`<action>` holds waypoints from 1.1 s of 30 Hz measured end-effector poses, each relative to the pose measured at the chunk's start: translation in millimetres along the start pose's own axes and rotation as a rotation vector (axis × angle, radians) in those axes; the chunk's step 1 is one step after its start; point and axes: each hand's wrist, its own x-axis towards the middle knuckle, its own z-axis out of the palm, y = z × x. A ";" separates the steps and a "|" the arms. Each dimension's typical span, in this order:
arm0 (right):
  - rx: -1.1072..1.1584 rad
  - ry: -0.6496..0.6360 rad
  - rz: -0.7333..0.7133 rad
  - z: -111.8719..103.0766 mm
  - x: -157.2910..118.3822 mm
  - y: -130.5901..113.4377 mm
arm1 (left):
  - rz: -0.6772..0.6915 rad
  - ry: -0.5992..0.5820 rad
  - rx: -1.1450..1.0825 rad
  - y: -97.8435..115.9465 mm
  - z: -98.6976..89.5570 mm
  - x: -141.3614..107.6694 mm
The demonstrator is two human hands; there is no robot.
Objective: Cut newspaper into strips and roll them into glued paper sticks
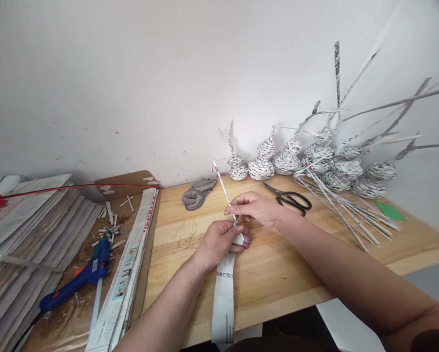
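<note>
A newspaper strip runs from the table's front edge up to my hands, its far end rolled into a thin paper tube that points up toward the wall. My left hand is closed on the strip where flat paper turns into tube, thumb on top. Just above it, the fingers of my right hand pinch the rolled tube. Black scissors lie behind my right wrist. A grey crumpled cloth rests on the table to the left of the tube.
Several gourd-shaped woven paper pieces stand along the wall. Loose paper tubes lie at right, near a green piece. At left are a blue glue gun, folded newspaper strips, paper scraps and a newspaper stack.
</note>
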 end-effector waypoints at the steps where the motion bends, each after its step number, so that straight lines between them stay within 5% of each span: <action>1: 0.007 0.034 -0.002 0.4 0.1 0.1 | 0.004 -0.006 -0.001 -0.3 -0.2 0.0; 4: 0.080 0.155 -0.018 1.0 0.2 0.6 | 0.023 -0.030 0.003 -1.3 -0.7 -0.1; 9: 0.046 0.008 0.002 -0.4 -0.3 0.5 | 0.029 -0.016 0.002 -1.8 -1.2 0.5; 13: 0.105 0.141 -0.005 0.0 -0.1 0.6 | 0.039 -0.034 0.027 -1.5 -1.1 0.0; 18: 0.047 0.010 0.035 1.0 -0.2 -0.1 | 0.033 0.010 0.021 -1.1 -1.8 -0.2; 22: 0.114 0.176 -0.009 2.8 0.1 -0.3 | 0.045 -0.022 0.013 -0.5 -1.7 -0.1; 26: 0.090 0.067 -0.011 0.9 0.4 -1.0 | 0.034 -0.010 0.029 0.1 -1.6 -0.7; 31: 0.137 0.193 -0.053 -3.0 1.0 -0.5 | 0.032 -0.054 0.014 -0.3 0.1 -1.2; 33: 0.111 0.124 -0.041 -3.6 0.7 -0.2 | 0.032 -0.047 0.008 0.0 0.6 -1.4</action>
